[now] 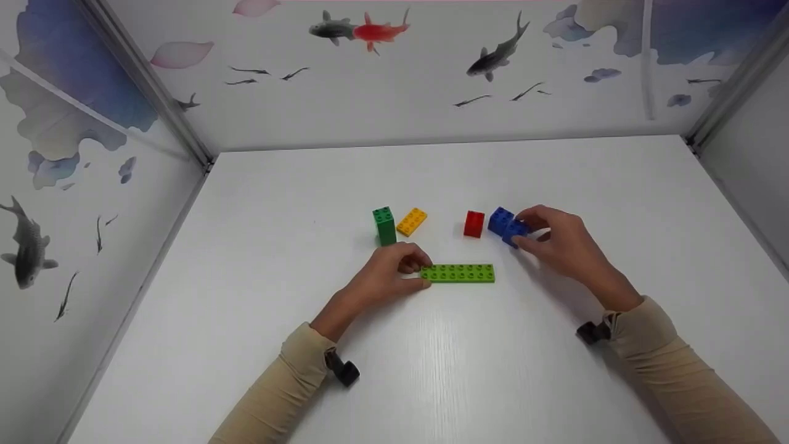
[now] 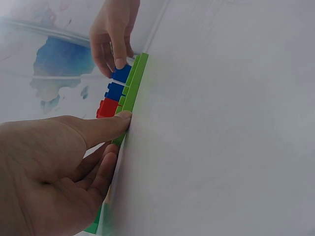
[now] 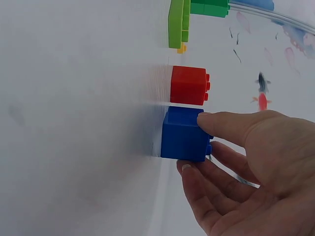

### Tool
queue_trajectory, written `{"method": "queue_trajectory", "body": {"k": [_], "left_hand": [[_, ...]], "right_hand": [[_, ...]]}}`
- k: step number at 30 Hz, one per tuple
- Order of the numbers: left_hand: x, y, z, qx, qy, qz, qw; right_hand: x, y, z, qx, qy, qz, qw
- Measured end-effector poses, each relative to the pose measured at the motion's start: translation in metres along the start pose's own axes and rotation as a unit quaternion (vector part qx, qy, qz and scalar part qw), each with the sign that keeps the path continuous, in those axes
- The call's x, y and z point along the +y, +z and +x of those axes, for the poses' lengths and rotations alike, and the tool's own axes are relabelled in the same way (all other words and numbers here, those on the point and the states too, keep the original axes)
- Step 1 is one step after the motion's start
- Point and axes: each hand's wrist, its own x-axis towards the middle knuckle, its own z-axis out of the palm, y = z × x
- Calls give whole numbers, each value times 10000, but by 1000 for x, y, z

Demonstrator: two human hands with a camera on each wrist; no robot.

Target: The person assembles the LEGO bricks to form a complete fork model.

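My left hand (image 1: 389, 272) pinches the left end of a long light green brick (image 1: 462, 274), thumb on its near side and fingers on its far side. The brick lies flat on the table, studs up. Farther right, my right hand (image 1: 566, 245) holds a blue brick (image 1: 514, 234) between thumb and fingers. In the right wrist view this blue brick (image 3: 184, 140) stands low at the table surface, its studs facing up. A second blue brick (image 1: 500, 219) sits right beside it, on its far left side. A red brick (image 1: 474, 224) stands just left of the blue pair.
A tall dark green brick (image 1: 385, 227) stands upright beyond my left hand. A flat yellow brick (image 1: 412, 222) lies at an angle next to it. The white table (image 1: 444, 370) is bounded by a patterned back wall (image 1: 394, 92) and side walls.
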Motion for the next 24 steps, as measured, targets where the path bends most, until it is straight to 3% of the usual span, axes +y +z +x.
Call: {"method": "queue_trajectory", "body": {"k": [9, 19, 24], "left_hand": [[1, 0, -1, -19, -4, -1, 10000], [0, 0, 0, -14, 177, -38, 9998], [0, -1, -1, -8, 114, -31, 9999]], "right_hand": [[-2, 1, 0, -108, -212, 42, 9997], [-2, 2, 0, -412, -946, 138, 9946], [-3, 1, -1, -571, -1214, 246, 9907]]}}
